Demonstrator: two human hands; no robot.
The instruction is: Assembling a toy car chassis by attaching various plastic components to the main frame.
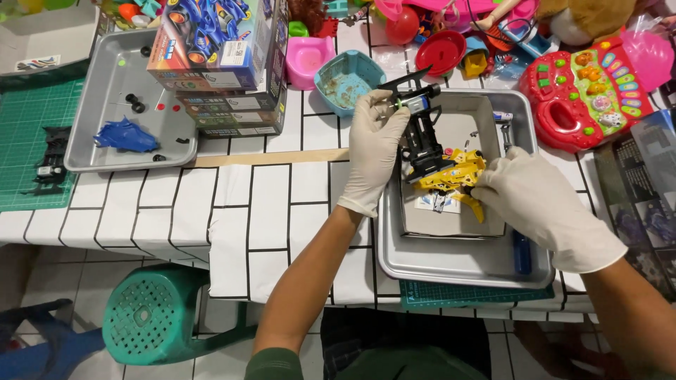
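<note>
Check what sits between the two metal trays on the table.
Head view: a stack of toy car boxes overlaps the left tray; bare tiled tabletop reaches the right tray.

There is only one view, from a camera worn on the person's head, above and just behind the table edge. It faces steeply down and slightly forward, close enough that both forearms enter from the bottom of the frame. The near metal tray (pixel 461 271) sits right of centre, the white tiled table (pixel 267 204) fills the middle, toys crowd the far top edge, and the floor with a green stool (pixel 158 313) shows below.
</note>
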